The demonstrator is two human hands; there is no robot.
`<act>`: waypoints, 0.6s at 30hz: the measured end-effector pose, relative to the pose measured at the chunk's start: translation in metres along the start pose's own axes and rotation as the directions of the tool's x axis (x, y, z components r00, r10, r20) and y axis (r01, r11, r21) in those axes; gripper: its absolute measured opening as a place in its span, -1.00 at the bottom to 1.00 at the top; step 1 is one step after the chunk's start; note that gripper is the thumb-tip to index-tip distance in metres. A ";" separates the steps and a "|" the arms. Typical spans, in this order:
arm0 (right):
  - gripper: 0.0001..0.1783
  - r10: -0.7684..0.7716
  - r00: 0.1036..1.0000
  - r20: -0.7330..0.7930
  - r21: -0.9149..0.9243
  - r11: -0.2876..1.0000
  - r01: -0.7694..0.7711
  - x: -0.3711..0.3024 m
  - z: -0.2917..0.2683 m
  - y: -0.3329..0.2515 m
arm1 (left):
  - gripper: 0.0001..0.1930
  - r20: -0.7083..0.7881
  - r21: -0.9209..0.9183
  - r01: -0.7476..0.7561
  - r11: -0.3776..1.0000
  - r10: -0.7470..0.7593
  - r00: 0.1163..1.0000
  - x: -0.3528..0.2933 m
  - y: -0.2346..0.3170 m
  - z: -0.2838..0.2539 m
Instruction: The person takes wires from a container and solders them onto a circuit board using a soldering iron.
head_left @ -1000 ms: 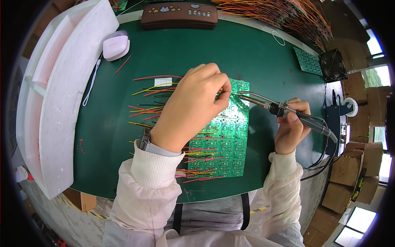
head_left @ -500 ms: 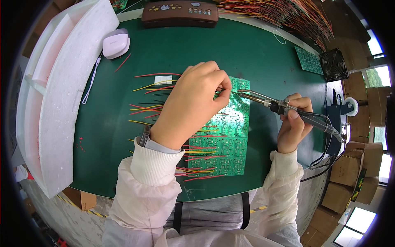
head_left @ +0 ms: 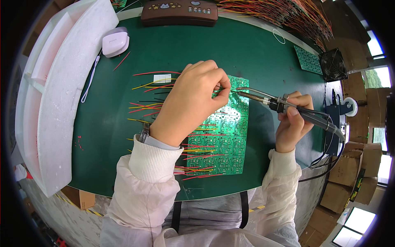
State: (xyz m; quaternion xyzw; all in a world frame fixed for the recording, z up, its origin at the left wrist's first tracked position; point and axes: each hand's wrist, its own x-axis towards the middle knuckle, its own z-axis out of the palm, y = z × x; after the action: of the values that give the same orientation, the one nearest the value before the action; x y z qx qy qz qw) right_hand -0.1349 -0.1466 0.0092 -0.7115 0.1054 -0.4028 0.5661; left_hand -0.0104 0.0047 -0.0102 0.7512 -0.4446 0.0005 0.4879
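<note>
A green circuit board panel [head_left: 224, 140] lies on the green table mat [head_left: 173, 53], with several red, yellow and black wires [head_left: 148, 109] sticking out to its left. My left hand [head_left: 191, 103] rests over the upper part of the board, fingertips pinched on a thin wire at the board's top edge. My right hand [head_left: 292, 121] grips a soldering iron [head_left: 284, 103] like a pen. Its metal tip points left and meets the board right beside my left fingertips.
A white foam tray [head_left: 53, 90] runs along the left side. A small white case [head_left: 115, 41] with a cord and a brown box [head_left: 179, 13] sit at the back. A pile of coloured wires [head_left: 288, 16], a spare board [head_left: 308, 61], a black fan [head_left: 333, 65] and cardboard boxes [head_left: 349, 164] are on the right.
The soldering iron tip has shifted slightly up along the board's top edge, toward my left fingertips. My left hand stays in place.
</note>
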 end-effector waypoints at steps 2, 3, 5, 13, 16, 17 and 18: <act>-0.78 -0.006 1.000 -0.014 -0.013 1.000 0.006 0.000 0.000 0.001 | -0.89 0.000 -0.002 -0.005 1.000 0.005 1.000 0.000 0.000 0.001; -0.78 -0.007 1.000 -0.013 -0.010 1.000 0.007 0.000 0.000 0.000 | -0.89 -0.006 0.008 -0.013 1.000 0.013 1.000 0.000 0.000 0.001; -0.78 -0.023 1.000 -0.009 -0.010 1.000 0.023 0.000 0.000 -0.001 | -0.89 -0.013 0.019 -0.020 1.000 0.021 1.000 0.000 0.001 0.000; -0.77 -0.021 1.000 -0.003 0.004 1.000 0.021 0.000 0.000 0.001 | -0.88 -0.011 -0.009 -0.001 1.000 0.001 1.000 0.000 0.000 0.001; -0.77 -0.025 1.000 0.001 0.000 1.000 0.025 0.000 -0.002 0.002 | -0.88 -0.003 -0.010 0.004 1.000 -0.004 1.000 0.001 0.001 0.001; -0.77 -0.031 0.999 0.006 -0.007 0.999 0.031 0.000 -0.003 0.003 | -0.88 -0.003 -0.010 0.004 1.000 -0.004 1.000 0.001 0.001 0.001; -0.77 -0.031 1.000 0.007 -0.003 1.000 0.031 0.000 -0.002 0.003 | -0.88 -0.004 -0.002 0.002 1.000 -0.002 1.000 0.000 0.002 0.000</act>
State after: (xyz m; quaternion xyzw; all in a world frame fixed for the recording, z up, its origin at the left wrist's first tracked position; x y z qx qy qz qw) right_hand -0.1354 -0.1495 0.0066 -0.7154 0.0930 -0.4087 0.5591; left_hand -0.0113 0.0043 -0.0090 0.7513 -0.4426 0.0011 0.4896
